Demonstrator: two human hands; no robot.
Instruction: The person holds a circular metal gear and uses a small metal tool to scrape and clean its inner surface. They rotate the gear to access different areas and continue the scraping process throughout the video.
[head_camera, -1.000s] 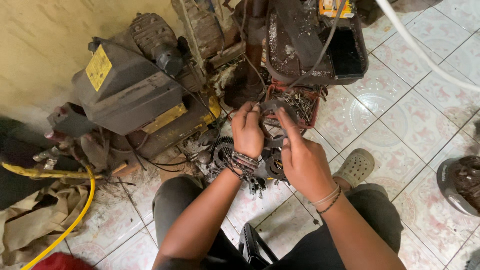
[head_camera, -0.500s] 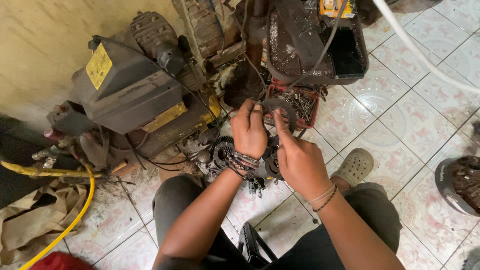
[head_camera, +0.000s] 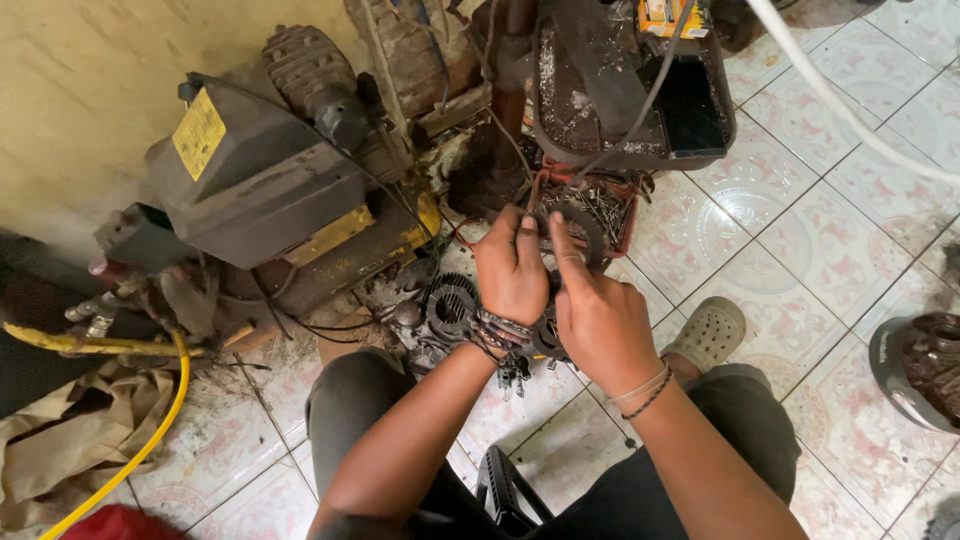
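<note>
**Both hands gripping a dark toothed ring over a parts tray**

Head view: A patterned white tiled floor is spreading under the scene, meeting a yellowish wall at the upper left. The person is crouching, knees pointing forward, one pale clog showing beside the right knee. The left hand and the right hand are pressing close together, fingers closing around a dark toothed ring held between them, just above a small red tray of metal bits. Below the left wrist a round finned metal part is lying on the floor among greasy pieces. A grimy black engine is sitting to the left, well apart from the hands, wearing a yellow diamond-shaped label on its upper face. A small yellow and orange box is resting at the top edge, on a black basin. A yellow hose is curving across the lower left.
</note>
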